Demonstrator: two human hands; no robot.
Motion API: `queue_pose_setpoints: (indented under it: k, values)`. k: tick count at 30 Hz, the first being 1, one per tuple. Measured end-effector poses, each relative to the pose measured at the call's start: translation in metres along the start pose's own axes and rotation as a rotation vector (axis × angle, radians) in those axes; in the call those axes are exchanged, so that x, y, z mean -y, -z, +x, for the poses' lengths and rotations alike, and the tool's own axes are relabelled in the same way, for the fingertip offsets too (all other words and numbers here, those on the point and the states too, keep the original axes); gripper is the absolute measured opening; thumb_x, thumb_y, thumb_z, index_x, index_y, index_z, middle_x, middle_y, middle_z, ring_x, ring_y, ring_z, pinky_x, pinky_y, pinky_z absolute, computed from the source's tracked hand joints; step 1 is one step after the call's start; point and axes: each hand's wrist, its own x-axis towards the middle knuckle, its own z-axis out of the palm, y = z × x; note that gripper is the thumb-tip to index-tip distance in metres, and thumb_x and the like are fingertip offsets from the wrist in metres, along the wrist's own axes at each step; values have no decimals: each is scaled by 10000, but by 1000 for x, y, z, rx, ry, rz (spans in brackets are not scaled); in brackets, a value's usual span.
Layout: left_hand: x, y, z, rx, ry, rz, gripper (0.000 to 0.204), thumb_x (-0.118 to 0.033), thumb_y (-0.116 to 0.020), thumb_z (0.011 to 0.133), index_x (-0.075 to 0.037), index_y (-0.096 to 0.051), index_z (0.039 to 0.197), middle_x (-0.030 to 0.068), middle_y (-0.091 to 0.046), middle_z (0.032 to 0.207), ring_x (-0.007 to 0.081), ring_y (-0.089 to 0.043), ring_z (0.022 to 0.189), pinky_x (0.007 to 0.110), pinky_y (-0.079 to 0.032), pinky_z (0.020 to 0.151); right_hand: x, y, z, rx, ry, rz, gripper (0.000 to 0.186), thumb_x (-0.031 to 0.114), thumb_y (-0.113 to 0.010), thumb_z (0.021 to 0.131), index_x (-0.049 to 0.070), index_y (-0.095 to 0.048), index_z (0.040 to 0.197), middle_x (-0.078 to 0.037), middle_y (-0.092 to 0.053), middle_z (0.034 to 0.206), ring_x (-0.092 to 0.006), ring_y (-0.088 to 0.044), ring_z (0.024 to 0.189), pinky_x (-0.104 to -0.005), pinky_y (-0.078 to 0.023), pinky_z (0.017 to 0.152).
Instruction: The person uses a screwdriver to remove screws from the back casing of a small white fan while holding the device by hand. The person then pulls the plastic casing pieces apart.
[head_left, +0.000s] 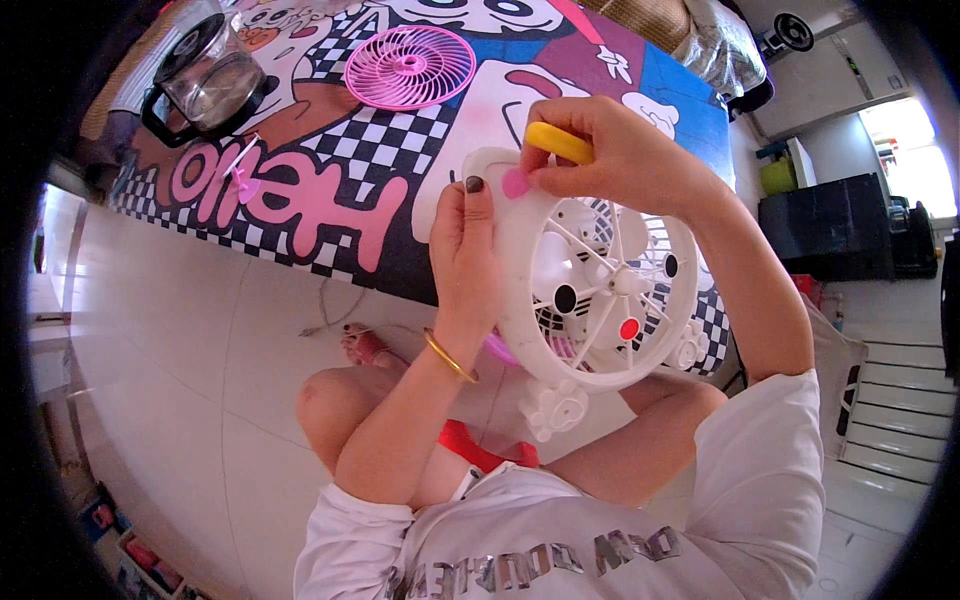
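Observation:
A white desk fan with animal-shaped feet and an open front stands tilted between my knees, against the table's near edge. My left hand is closed on its rim at the upper left, the thumb lying on the white frame. Closed around a yellow handle, my right hand is at the top of the fan, by a pink round ear piece. The tip of the yellow-handled tool is hidden, so its kind does not show. Round black spots and a red knob sit on the fan's spokes.
On the table with a cartoon-print cloth lie a round pink fan grille and a small pink piece with a white stick. A clear jug with a black handle stands at the far left. A dark cabinet is at the right.

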Motion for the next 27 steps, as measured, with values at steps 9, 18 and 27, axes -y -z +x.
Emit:
queue_pose_setpoints:
  k: [9,18,27]
  values:
    - [4,0,3,-10,-60,31,292,-327,-417,950,-64,-453,827,-60,-407,668,-2,-338,583,154,-295,501,0,-3,0,-12,111,48,147,93,-638,762,49,-631,902,-52,-614,849,-138,-566,758,-232,-457,723]
    - [6,5,3,37,-61,7,278,-306,-425,947,-47,-525,929,-14,-555,837,33,-504,734,176,-422,631,2,-4,4,-31,-13,33,198,198,-689,771,44,-631,881,-43,-611,768,-117,-564,677,-211,-450,659]
    - [8,9,5,-49,-87,218,300,-288,-407,952,-46,-463,784,-26,-447,693,36,-372,629,204,-335,542,3,11,43,-167,89,28,175,193,-675,778,66,-639,892,-6,-613,746,-65,-524,620,-191,-405,535]
